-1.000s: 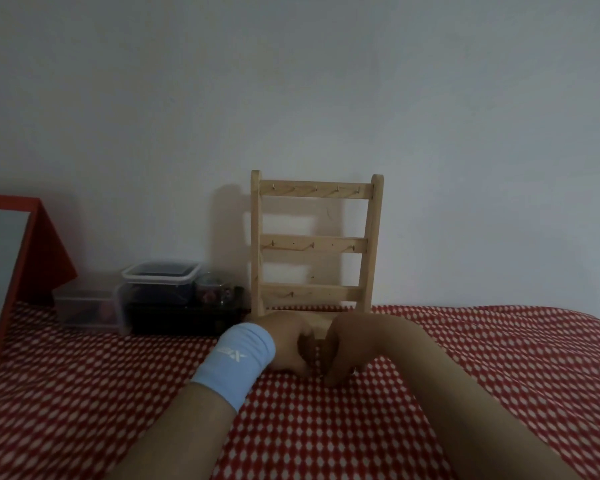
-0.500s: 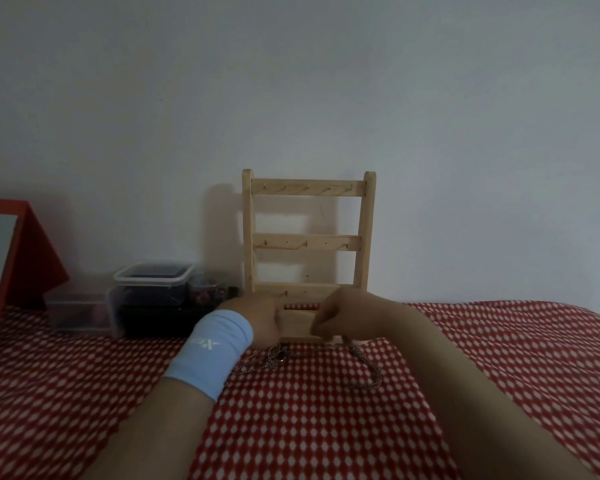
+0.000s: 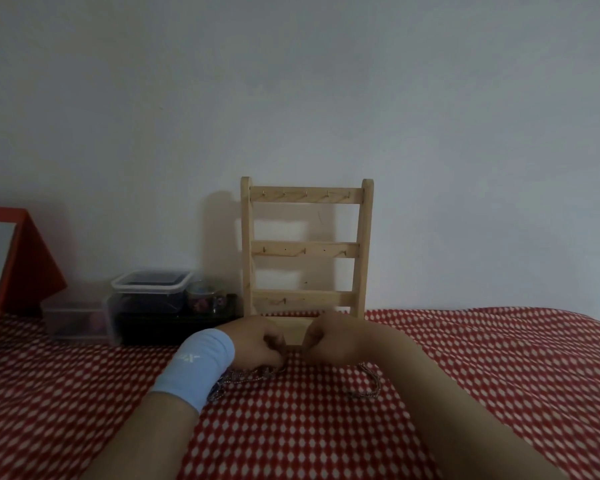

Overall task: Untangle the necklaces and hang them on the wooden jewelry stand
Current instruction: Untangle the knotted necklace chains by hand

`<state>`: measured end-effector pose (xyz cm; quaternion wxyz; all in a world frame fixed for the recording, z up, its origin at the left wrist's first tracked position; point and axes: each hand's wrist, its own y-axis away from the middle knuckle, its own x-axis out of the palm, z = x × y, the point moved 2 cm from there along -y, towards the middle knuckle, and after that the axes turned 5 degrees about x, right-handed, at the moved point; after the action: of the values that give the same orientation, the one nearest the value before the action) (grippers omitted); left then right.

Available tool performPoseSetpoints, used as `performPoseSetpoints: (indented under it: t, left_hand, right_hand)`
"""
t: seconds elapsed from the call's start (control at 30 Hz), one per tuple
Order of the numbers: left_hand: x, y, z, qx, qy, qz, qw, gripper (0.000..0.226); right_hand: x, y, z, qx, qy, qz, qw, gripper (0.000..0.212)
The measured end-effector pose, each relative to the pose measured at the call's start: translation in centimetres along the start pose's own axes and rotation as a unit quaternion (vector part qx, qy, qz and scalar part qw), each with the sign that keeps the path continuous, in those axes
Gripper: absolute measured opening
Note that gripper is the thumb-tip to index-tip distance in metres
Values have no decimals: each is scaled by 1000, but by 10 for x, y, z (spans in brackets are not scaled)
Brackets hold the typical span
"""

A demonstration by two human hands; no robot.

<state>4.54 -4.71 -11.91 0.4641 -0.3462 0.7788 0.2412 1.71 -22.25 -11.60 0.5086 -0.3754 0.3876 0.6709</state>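
Note:
The wooden jewelry stand [image 3: 306,249] stands upright against the wall, with three bars of small hooks that carry nothing. Just in front of its base, my left hand [image 3: 257,342], with a light blue wristband, and my right hand [image 3: 329,341] are both closed on the tangled necklaces. A bunch of chain [image 3: 243,377] trails from under my left hand onto the red-and-white cloth. A loop of chain [image 3: 368,384] lies below my right hand. The part pinched between my fingers is hidden.
Clear plastic boxes [image 3: 149,299] and a small jar [image 3: 207,301] sit on a black tray left of the stand. A red-framed mirror [image 3: 11,268] leans at the far left. The patterned cloth [image 3: 482,358] covers the whole surface.
My hands have drawn slightly apart and lifted a little at the stand's base. Chains that were hidden under my hands now trail onto the cloth on both sides.

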Motion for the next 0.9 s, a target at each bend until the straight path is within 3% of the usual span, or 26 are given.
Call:
performPoseSetpoints:
  t: [0.1,0.23,0.4,0.67,0.9]
  left_hand:
    - [-5,2,-5,17,81,-41,996,12]
    - [-12,4,-7,18,194,-97,976,13]
    - [-18,8,-5,42,323,-125,937,12]
    - [-26,5,0,70,285,-199,935,29]
    - [-31,7,-9,99,254,-204,940,41]
  right_hand:
    - [-6,3,3,-9,-104,-25,994,8]
    - [-7,8,10,-15,-268,10,963,15]
    - [-14,13,8,-29,-318,-20,947,20]
    - [-21,15,3,-31,-378,-105,919,19]
    - [-22,20,9,-43,-355,-143,923,15]
